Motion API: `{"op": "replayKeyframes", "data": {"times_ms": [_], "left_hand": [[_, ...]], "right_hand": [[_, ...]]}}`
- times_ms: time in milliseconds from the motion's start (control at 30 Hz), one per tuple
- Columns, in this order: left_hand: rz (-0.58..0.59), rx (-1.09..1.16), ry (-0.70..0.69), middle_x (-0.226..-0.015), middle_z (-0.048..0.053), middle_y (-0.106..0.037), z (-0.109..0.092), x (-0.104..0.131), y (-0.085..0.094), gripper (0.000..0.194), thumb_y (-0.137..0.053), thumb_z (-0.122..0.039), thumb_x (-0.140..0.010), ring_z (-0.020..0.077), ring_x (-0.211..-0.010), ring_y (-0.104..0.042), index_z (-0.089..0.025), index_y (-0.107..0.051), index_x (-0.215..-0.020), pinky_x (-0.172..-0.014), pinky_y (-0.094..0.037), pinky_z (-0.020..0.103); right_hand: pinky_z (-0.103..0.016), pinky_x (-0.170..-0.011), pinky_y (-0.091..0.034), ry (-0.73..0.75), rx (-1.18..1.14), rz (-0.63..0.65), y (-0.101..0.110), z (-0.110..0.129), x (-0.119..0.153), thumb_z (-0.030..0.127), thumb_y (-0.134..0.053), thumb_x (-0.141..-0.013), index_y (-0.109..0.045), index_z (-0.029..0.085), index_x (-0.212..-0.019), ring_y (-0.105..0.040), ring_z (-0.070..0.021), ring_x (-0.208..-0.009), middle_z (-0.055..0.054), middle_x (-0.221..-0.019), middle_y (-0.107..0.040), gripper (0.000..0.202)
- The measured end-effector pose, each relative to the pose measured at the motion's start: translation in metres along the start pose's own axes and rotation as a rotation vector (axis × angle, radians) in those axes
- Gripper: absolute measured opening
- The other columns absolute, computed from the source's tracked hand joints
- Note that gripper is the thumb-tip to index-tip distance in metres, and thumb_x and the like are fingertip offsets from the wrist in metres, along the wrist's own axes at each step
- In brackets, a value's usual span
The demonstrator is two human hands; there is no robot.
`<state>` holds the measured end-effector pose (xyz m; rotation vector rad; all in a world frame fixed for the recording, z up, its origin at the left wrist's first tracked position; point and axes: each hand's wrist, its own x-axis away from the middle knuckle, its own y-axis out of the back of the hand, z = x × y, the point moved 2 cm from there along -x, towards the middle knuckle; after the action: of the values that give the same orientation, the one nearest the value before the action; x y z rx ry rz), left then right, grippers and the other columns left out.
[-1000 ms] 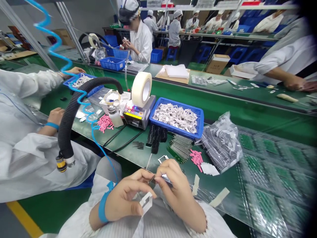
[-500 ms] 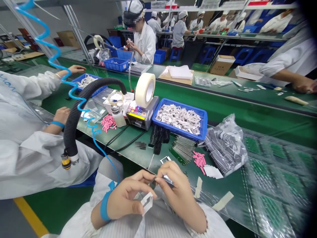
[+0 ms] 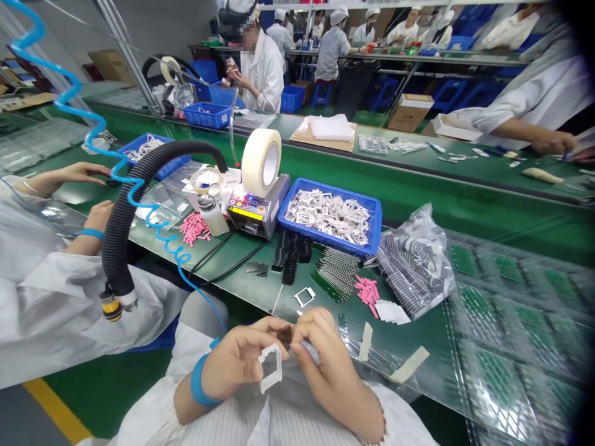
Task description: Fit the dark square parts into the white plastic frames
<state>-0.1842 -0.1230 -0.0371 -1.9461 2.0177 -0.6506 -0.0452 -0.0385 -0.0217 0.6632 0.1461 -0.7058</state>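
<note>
My left hand (image 3: 237, 359), with a blue band at the wrist, is closed on a small white plastic frame (image 3: 271, 370), held between thumb and finger. Its fingertips also reach a small dark brown square piece (image 3: 284, 335). My right hand (image 3: 323, 353) pinches the edge of that same dark piece from the right. Both hands are close together above my lap, in front of the table edge. Another white frame (image 3: 305, 297) lies on the green table (image 3: 246, 297) just beyond them.
A blue tray (image 3: 377, 230) heaped with white frames stands behind, beside a tape dispenser (image 3: 255, 217). Near it lie green circuit boards (image 3: 335, 272), pink strips (image 3: 367, 291), a plastic bag (image 3: 418, 260) and tape pieces (image 3: 409, 364). A black hose (image 3: 114, 241) arches left, near a co-worker's sleeve.
The white frame in my left hand has turned to face the camera more. The dark piece between my fingertips shows more of its flat face. The whole view has shifted slightly.
</note>
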Motion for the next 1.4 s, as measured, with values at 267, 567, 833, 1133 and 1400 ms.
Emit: {"op": "replayKeyframes", "data": {"times_ms": [267,567,833,1133,1400], "left_hand": [[0.108,0.017,-0.016,-0.108,0.009,-0.05,-0.005,0.0,-0.007,0.036,-0.072,-0.048,-0.064,0.0232,-0.098,-0.049,-0.024,-0.073,-0.09,-0.087,-0.038,0.038],[0.123,-0.136,-0.073,-0.109,0.01,-0.051,-0.009,0.002,-0.005,0.034,-0.071,-0.044,-0.067,0.025,-0.102,-0.048,-0.026,-0.072,-0.097,-0.092,-0.035,0.042],[0.083,-0.135,-0.06,-0.107,0.01,-0.052,-0.004,0.002,-0.002,0.036,-0.072,-0.045,-0.065,0.0266,-0.104,-0.047,-0.023,-0.073,-0.093,-0.092,-0.035,0.043],[-0.136,0.311,0.027,-0.121,0.013,-0.053,-0.002,-0.003,0.003,0.036,-0.073,-0.047,-0.062,0.0297,-0.114,-0.048,-0.016,-0.072,-0.081,-0.103,-0.03,0.048],[-0.014,0.272,0.041,-0.117,0.012,-0.056,-0.012,0.0,-0.002,0.035,-0.075,-0.047,-0.058,0.0305,-0.11,-0.052,-0.017,-0.074,-0.075,-0.102,-0.031,0.047]], "right_hand": [[-0.032,-0.067,-0.039,0.027,0.051,-0.156,0.012,0.002,0.0,0.014,-0.049,-0.086,-0.051,0.021,-0.08,-0.047,-0.0159,-0.074,0.0,-0.074,-0.051,0.01],[-0.034,-0.066,-0.039,0.029,0.096,-0.128,0.011,0.003,-0.004,0.015,-0.05,-0.086,-0.052,0.021,-0.079,-0.048,-0.0162,-0.072,-0.001,-0.073,-0.053,0.01],[-0.036,-0.072,-0.034,0.03,0.143,-0.022,0.002,-0.001,-0.003,0.012,-0.041,-0.088,-0.044,0.02,-0.08,-0.045,-0.0167,-0.077,-0.002,-0.079,-0.049,0.012],[-0.03,-0.061,-0.035,-0.201,0.26,-0.037,0.007,-0.041,0.021,0.021,-0.038,-0.091,-0.042,0.02,-0.073,-0.045,-0.0157,-0.068,-0.001,-0.072,-0.048,0.019],[-0.034,-0.069,-0.04,-0.123,0.175,-0.075,0.008,-0.042,0.013,0.033,-0.049,-0.088,-0.052,0.02,-0.095,-0.051,-0.0197,-0.08,-0.005,-0.086,-0.055,0.015]]}}
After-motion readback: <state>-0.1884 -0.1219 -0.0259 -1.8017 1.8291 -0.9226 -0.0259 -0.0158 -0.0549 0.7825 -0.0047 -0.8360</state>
